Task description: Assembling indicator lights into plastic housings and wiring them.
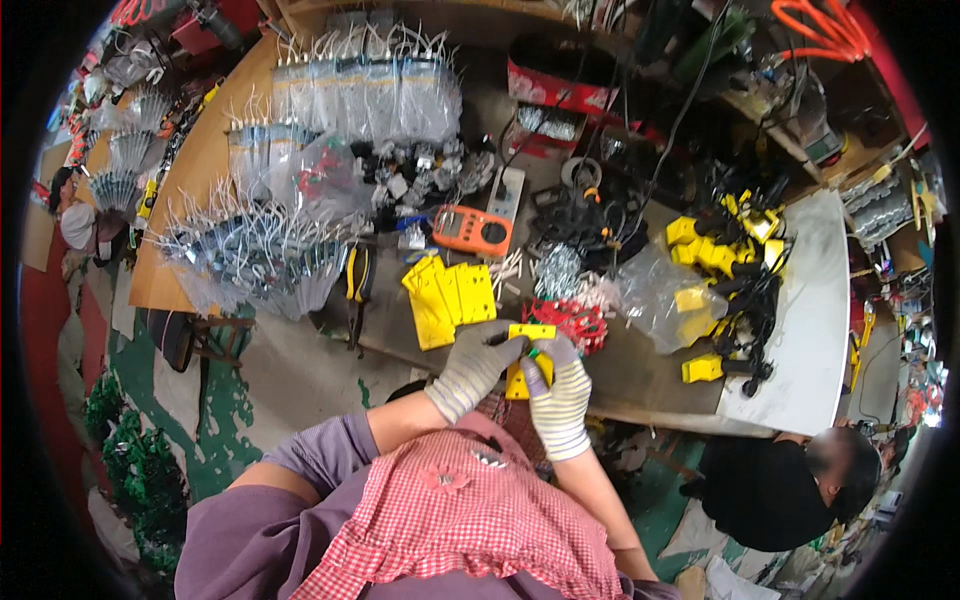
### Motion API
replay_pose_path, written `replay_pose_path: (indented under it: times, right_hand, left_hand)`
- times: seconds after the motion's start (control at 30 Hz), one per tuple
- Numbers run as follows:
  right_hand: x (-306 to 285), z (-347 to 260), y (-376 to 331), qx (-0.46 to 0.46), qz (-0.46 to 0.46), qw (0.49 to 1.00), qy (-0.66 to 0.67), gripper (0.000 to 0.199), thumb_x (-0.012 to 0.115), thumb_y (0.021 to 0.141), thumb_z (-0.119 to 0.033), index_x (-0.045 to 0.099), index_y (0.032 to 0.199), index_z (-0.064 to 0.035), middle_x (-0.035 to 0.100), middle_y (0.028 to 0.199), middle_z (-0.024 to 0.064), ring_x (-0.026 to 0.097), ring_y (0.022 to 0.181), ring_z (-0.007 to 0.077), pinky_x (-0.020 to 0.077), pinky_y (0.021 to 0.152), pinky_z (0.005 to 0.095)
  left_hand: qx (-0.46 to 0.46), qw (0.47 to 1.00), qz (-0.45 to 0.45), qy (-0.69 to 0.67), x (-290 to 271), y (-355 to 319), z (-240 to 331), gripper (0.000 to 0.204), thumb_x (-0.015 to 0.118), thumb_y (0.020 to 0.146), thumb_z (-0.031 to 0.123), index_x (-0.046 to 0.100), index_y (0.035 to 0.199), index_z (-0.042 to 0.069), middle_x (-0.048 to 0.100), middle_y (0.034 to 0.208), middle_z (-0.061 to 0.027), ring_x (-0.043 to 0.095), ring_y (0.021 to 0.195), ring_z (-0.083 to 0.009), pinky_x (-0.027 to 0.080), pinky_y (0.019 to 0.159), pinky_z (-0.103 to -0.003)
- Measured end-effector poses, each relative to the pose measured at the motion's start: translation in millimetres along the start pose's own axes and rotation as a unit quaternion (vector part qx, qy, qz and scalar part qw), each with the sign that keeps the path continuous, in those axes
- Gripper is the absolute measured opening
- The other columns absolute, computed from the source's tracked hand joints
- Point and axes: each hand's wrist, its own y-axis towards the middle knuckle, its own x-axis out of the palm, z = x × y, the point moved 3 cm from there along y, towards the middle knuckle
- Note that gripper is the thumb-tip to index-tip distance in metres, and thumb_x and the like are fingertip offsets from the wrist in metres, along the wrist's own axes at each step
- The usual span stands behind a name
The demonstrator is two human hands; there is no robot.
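Pinching one yellow plate at the near edge of the table: left hand and right hand, gloved. Apparently under way: this plate. Apparently remaining: flat yellow sheets, leftward. Possibly done: boxy yellow housings, right.

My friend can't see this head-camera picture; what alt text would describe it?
A person's gloved left hand and right hand hold a small yellow piece at a cluttered workbench. Flat yellow plates and red parts lie nearby, with an orange meter beyond and clear bags farther back, left.
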Motion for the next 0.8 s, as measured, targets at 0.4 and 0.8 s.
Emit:
replay_pose_path:
  times: [0.4, 0.8]
  right_hand:
    - [-0.7, 6.6, 6.0, 0.009, -0.014, 1.000, 0.022, 0.033, 0.076, 0.075, -0.017, 0.070, 0.106, -0.0102, 0.064, 0.109, 0.0160, 0.066, 0.091, 0.0295, 0.0528, 0.077, 0.0367]
    - [-18.7, -14.6, 27.7, -0.065, -0.078, 0.984, -0.143, 0.018, 0.067, 0.081, -0.010, 0.061, 0.098, -0.0065, 0.064, 0.077, 0.0134, 0.063, 0.069, 0.0322, 0.0494, 0.063, 0.0416]
  left_hand:
    - [0.008, 0.998, 0.010, -0.059, -1.6, 3.7, -11.0, 0.023, 0.065, 0.088, 0.017, 0.066, 0.102, -0.001, 0.064, 0.088, 0.0000, 0.055, 0.080, -0.0068, 0.045, 0.071, -0.022]
    - [0.128, 0.980, 0.037, 0.150, 1.2, 0.2, 8.6, 0.031, 0.065, 0.088, 0.023, 0.066, 0.108, -0.001, 0.071, 0.088, -0.0119, 0.065, 0.076, -0.0138, 0.050, 0.069, -0.028]
